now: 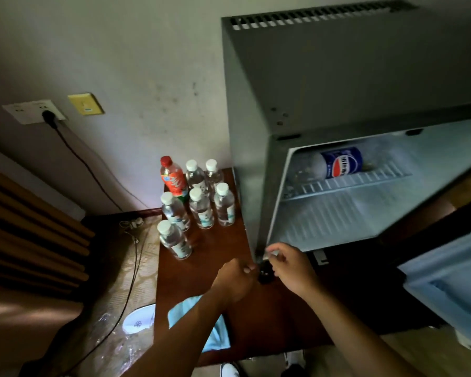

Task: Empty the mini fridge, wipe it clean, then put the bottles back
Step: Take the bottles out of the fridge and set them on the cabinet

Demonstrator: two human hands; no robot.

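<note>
Nearest you, at the lower centre of the frame, the light blue wiping cloth (215, 336) lies flat on the dark reddish-brown wooden tabletop (229, 246), partly under your left forearm; it appears staged there for the wiping step, within reach of the fridge.

Your left hand (235, 278) sits just above it in the frame, wrist extended forward, fingers curled in loosely toward the palm; whether they hold anything cannot be determined. Your right hand (290, 268) reaches in from the lower right, thumb and fingers pinching a small pale object at the lower left corner of the fridge opening. A small dark object (264, 270) sits between the two hands; its identity is unclear.

Further back, at centre frame, six clear plastic water bottles with white caps (201, 210) and one orange-labelled bottle with a red cap (173, 178) stand upright, clustered beside the fridge's left wall, likely grouped for quick return.

At right, the grey metal mini fridge (337, 77) stands with its door open. One blue-labelled cola bottle (337, 163) lies on its side on the upper wire shelf, so emptying appears incomplete.
</note>
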